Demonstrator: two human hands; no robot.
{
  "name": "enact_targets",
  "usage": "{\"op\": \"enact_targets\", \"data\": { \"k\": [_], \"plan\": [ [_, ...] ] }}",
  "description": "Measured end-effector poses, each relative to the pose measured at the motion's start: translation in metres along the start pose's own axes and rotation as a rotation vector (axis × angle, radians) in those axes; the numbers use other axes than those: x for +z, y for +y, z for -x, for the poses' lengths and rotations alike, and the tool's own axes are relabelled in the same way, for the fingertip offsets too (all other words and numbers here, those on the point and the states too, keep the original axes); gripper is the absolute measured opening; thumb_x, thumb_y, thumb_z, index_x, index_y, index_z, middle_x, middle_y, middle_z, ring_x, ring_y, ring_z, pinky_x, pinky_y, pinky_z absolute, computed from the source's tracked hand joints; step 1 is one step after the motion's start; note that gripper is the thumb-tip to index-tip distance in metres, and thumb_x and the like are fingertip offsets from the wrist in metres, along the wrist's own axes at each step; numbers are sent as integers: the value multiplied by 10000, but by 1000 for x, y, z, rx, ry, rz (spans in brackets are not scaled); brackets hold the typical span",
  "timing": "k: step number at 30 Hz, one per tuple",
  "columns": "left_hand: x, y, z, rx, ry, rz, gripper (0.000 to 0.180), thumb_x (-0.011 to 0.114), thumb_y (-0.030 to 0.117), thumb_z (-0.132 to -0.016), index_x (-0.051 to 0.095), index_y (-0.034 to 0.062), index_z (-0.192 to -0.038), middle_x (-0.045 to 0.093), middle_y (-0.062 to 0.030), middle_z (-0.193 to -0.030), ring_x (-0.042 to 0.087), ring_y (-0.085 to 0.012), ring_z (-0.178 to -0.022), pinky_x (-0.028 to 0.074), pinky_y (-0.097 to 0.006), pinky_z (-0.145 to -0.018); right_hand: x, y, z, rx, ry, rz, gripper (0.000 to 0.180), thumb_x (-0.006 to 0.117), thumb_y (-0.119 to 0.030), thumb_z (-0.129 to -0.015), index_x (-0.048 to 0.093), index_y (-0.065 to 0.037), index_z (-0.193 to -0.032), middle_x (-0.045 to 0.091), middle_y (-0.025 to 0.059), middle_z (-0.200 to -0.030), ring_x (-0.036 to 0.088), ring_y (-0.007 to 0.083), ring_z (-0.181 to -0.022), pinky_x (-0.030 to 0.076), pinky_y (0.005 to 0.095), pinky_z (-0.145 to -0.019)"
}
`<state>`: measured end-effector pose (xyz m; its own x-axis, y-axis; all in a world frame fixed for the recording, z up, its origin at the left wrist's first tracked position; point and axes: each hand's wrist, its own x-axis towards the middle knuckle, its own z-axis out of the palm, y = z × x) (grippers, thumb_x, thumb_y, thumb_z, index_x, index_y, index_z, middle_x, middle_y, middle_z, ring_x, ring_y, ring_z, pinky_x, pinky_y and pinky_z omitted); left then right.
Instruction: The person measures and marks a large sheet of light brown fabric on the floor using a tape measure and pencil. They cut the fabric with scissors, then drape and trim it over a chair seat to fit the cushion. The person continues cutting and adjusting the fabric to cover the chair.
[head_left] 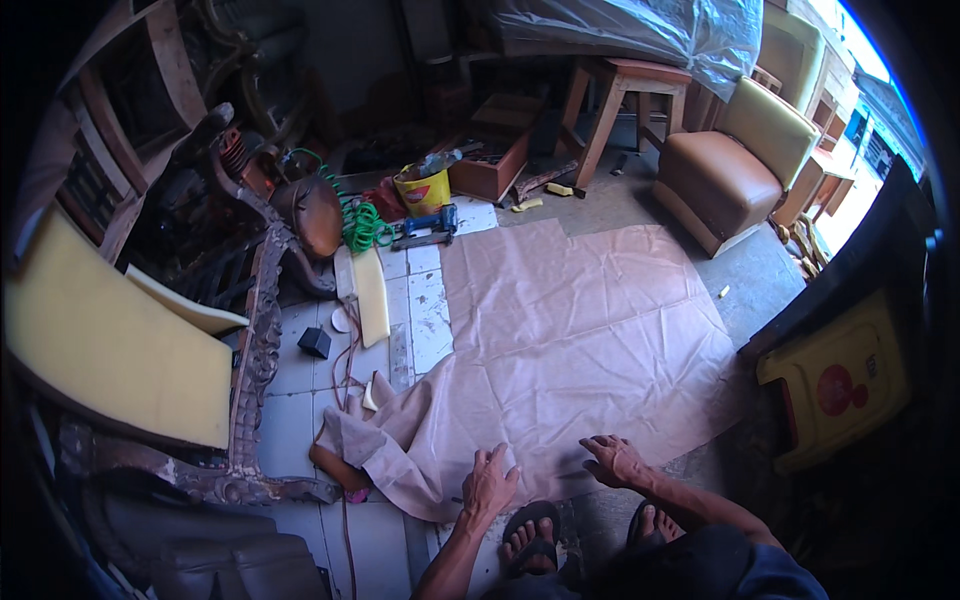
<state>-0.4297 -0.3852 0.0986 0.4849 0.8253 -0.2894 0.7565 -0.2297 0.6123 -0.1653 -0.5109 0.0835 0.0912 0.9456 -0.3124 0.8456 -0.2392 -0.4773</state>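
While the pinkish-beige sheet (590, 320) lies spread across the floor (292, 425), both hands are positioned at its near side, backs upward. The left hand (490, 482) is open, fingers extended forward over the sheet near its lower edge. The right hand (614, 461) is also open, fingers slightly bent and pointing left, over the near right portion. Whether either palm presses on the material cannot be determined.

The sheet is creased over most of its surface; its left near corner is gathered in loose folds. Its far edge is stepped. The two sandalled feet (530, 538) stand at the near edge, between and below the hands.

Left of the sheet, a narrow foam strip (371, 300) and a black block (314, 343) lie on white tiles. Beyond the strip are a green coiled hose (367, 228), a blue power tool (440, 220) and a yellow bucket (424, 190). At far left, a large foam panel (120, 330) rests against a carved wooden frame (262, 330). Beyond the sheet at right, a brown and cream padded chair (720, 170) stands near a wooden stool (645, 72).
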Motion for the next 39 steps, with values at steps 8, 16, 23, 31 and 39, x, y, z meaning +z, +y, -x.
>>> {"op": "enact_targets", "data": {
  "k": [8,16,23,31,39],
  "plan": [
    [55,-38,12,52,133,-84,589,763,316,-828,601,32,-1318,574,-210,-1210,610,-408,-1095,517,-486,-917,49,73,97,400,444,55,689,692,-395,-881,471,-90,-1459,411,222,-1522,339,426,-1439,243,683,-1143],
    [45,-15,23,-73,-61,-29,464,743,374,-853,696,48,-1180,712,-159,-979,682,-351,-1018,542,-444,-874,80,39,185,368,457,-137,584,689,-308,-885,531,-30,-1373,513,202,-1406,440,398,-1349,317,564,-1123],
    [79,38,21,216,-326,-170,435,714,376,-890,695,98,-1225,667,-188,-1158,665,-372,-1067,544,-441,-908,65,41,173,450,491,-173,524,670,-300,-888,580,-29,-1327,552,178,-1356,487,354,-1307,343,529,-1095],
    [54,40,-61,135,-211,70,412,665,420,-947,734,62,-1139,718,-145,-912,707,-310,-876,552,-373,-795,74,46,177,464,423,-198,465,634,-317,-910,614,-70,-1303,565,133,-1376,490,319,-1326,334,509,-1118],
    [-132,17,-122,-602,246,1450,431,581,521,-992,646,96,-959,636,-78,-798,635,-251,-665,517,-381,-554,19,119,186,721,-46,-623,536,599,-422,-943,625,-78,-1353,606,206,-1373,567,357,-1294,441,431,-1104]
  ]
}}
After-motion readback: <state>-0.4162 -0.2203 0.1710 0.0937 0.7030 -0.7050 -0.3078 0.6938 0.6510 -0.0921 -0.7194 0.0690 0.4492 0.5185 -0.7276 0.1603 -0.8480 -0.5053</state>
